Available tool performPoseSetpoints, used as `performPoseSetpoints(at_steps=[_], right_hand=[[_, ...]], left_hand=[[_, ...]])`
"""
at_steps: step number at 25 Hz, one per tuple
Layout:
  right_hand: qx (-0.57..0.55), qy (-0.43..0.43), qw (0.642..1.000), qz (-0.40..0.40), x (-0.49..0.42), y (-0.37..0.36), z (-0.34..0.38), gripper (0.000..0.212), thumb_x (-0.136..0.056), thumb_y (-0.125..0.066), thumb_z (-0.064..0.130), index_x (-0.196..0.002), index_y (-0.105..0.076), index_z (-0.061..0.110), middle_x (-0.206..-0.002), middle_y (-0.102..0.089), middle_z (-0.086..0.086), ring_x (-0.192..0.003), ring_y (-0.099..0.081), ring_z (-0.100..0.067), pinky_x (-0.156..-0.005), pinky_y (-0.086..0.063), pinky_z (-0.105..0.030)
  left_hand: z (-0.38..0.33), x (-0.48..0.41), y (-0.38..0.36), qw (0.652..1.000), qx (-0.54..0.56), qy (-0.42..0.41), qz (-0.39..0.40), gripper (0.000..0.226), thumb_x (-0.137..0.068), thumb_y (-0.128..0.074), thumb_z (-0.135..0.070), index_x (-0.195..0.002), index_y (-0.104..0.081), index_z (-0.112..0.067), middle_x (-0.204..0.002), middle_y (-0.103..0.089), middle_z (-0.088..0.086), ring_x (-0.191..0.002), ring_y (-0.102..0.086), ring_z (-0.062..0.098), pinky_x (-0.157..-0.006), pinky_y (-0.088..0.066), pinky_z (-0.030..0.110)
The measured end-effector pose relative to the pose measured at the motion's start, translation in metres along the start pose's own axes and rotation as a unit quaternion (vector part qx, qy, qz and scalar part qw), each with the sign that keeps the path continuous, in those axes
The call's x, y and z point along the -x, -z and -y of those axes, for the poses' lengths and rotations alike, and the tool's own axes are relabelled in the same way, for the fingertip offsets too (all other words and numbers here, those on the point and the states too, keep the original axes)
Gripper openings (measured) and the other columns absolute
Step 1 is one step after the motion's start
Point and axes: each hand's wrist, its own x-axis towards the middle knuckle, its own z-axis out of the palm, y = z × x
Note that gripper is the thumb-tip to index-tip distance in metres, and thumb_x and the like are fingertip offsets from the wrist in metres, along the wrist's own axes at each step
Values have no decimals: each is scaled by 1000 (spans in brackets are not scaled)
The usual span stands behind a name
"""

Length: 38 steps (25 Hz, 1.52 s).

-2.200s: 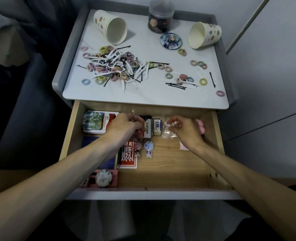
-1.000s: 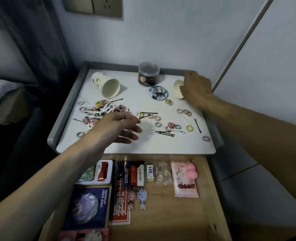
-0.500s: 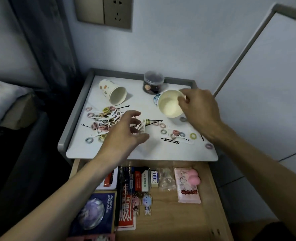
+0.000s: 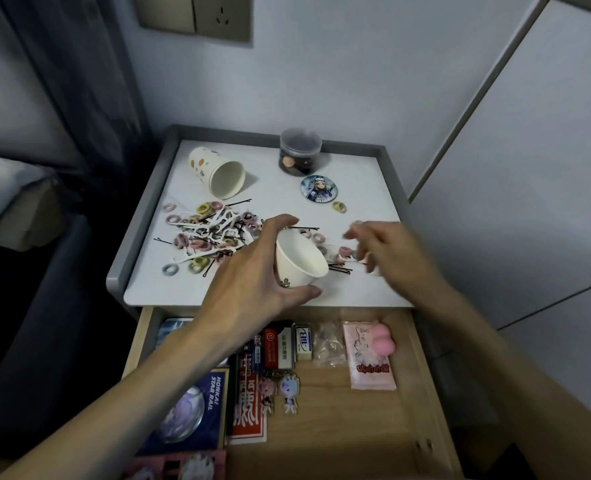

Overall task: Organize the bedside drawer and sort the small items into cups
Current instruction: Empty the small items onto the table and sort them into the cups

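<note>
My left hand [image 4: 252, 271] grips a white paper cup [image 4: 299, 259] near the front of the nightstand top [image 4: 363, 181], its mouth tilted up and to the right. My right hand [image 4: 387, 252] hovers just right of the cup over the scattered hair ties, blurred, fingers loosely curled; whether it holds anything I cannot tell. A second paper cup [image 4: 218, 173] lies on its side at the back left. A heap of small hair ties, white picks and black bobby pins [image 4: 207, 233] covers the left half. The open drawer [image 4: 322, 393] lies below.
A clear lidded jar [image 4: 300, 155] and a round badge [image 4: 316, 189] stand at the back. In the drawer lie a pink packet [image 4: 368, 355], small boxes [image 4: 280, 346], keychain figures [image 4: 280, 389], cards and a book [image 4: 192, 407]. Bed edge at left, wardrobe door at right.
The cup passed from my right hand to my left and came forward to the front of the nightstand. My right hand let go and moved right, over the hair ties.
</note>
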Motion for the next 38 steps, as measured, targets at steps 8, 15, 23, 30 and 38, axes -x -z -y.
performPoseSetpoints(at_steps=[8,15,23,30,38], right_hand=[[358,-81,929,-41,-28,8,-66,19,-96,-56,18,-99,-68,4,-97,-67,-15,-86,-63,-33,-65,-40,-30],[406,-51,912,0,-36,2,-68,16,-96,-48,2,-105,-61,-1,-109,-64,-19,-95,-63,-37,-67,-36,-32],[204,138,969,35,-12,-2,-24,14,-103,-43,24,-100,-52,14,-88,-64,-5,-77,-58,-24,-68,-47,-40],[232,194,950,78,-9,-37,-36,8,-96,-58,25,-95,-58,16,-94,-59,1,-86,-57,-22,-73,-49,-42],[107,80,991,25,-11,-47,-41,8,-86,-73,16,-94,-70,16,-88,-56,8,-81,-54,-8,-76,-43,-23]], left_hand=[[-1,14,-18,988,-51,-15,144,85,-70,-78,-58,-136,-26,-42,-100,-51,-16,-73,-50,4,-67,-43,26],[7,21,-18,985,-58,-7,165,82,-71,-75,-61,-132,-24,-46,-108,-54,-15,-85,-54,8,-81,-52,33],[11,21,-16,986,-49,-4,159,82,-70,-75,-61,-131,-23,-46,-107,-52,-16,-85,-52,6,-75,-47,28],[13,21,-15,987,-51,-9,155,82,-70,-75,-62,-132,-26,-43,-106,-53,-15,-90,-54,9,-76,-48,28],[13,21,-14,987,-51,-11,151,81,-70,-75,-62,-131,-24,-43,-103,-49,-18,-88,-52,8,-73,-47,27]])
